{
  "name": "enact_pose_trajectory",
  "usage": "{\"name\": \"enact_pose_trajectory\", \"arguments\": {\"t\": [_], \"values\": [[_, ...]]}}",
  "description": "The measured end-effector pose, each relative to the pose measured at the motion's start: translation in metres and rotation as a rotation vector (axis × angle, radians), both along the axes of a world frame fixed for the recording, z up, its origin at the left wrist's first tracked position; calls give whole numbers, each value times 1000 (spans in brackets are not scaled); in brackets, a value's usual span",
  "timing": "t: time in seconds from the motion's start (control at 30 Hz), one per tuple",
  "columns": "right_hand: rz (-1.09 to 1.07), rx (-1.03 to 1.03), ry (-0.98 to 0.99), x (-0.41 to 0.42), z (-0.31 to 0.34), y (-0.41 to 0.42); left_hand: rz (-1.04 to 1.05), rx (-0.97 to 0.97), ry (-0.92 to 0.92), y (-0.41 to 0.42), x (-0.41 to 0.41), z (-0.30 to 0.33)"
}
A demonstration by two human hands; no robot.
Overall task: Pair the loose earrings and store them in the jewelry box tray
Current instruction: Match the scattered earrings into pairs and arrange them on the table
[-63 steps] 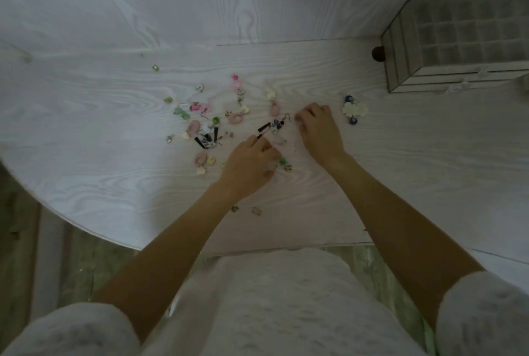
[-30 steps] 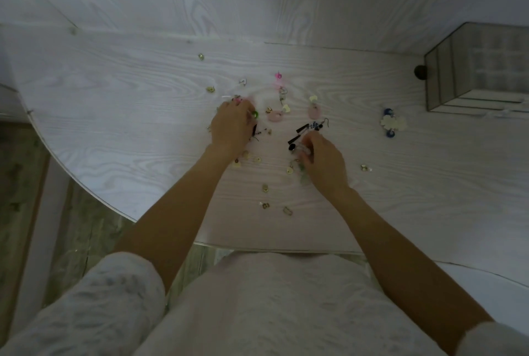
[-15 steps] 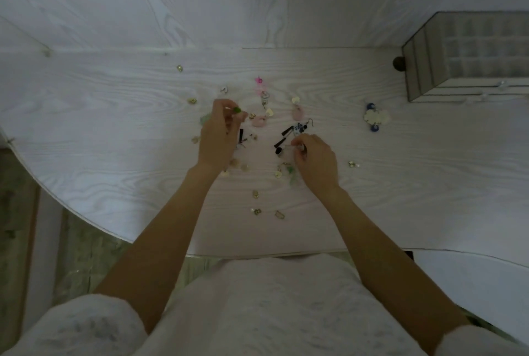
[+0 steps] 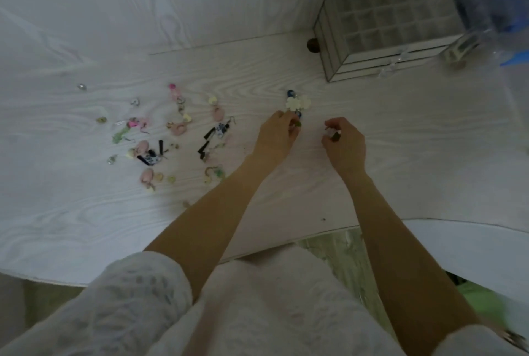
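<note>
Several loose earrings (image 4: 177, 138) lie scattered on the white wood-grain table (image 4: 86, 212), left of my arms. My left hand (image 4: 276, 135) pinches a small dark green earring (image 4: 298, 124) at its fingertips, just below a white flower pair with blue beads (image 4: 297, 103). My right hand (image 4: 345, 145) pinches a matching small green earring (image 4: 335, 136) a short way to the right. The glass jewelry box (image 4: 380, 29) with its gridded tray stands at the back right, apart from both hands.
A blurred clear bottle with blue parts (image 4: 492, 6) stands right of the box. A small dark knob (image 4: 313, 45) sits beside the box's left wall. The table's curved front edge (image 4: 286, 244) runs just ahead of my body.
Both hands left the scattered pile and moved right, each carrying a small green earring, to the spot below the white flower pair. The view swung right, bringing the bottle in.
</note>
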State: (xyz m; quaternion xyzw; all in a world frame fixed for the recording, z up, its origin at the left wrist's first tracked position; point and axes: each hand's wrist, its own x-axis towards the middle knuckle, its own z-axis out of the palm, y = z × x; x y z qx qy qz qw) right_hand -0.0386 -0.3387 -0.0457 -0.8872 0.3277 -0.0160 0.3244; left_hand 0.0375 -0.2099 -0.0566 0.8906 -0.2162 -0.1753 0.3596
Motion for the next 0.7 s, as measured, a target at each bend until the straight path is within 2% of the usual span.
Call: {"name": "enact_pose_trajectory", "arguments": {"t": [0.1,0.2,0.3,0.4,0.7], "values": [[101,44,26,-8,4,-24,-55,-40,91,-22,-16,2],[89,12,17,-20,7,-42,-70,-91,51,-27,-28,2],[72,22,58,-26,2,-52,-41,28,-32,-25,-31,-2],[155,41,69,-21,-6,-47,-65,132,-3,-34,-35,-3],[180,59,17,-12,-10,-9,23,112,68,-46,-41,4]]}}
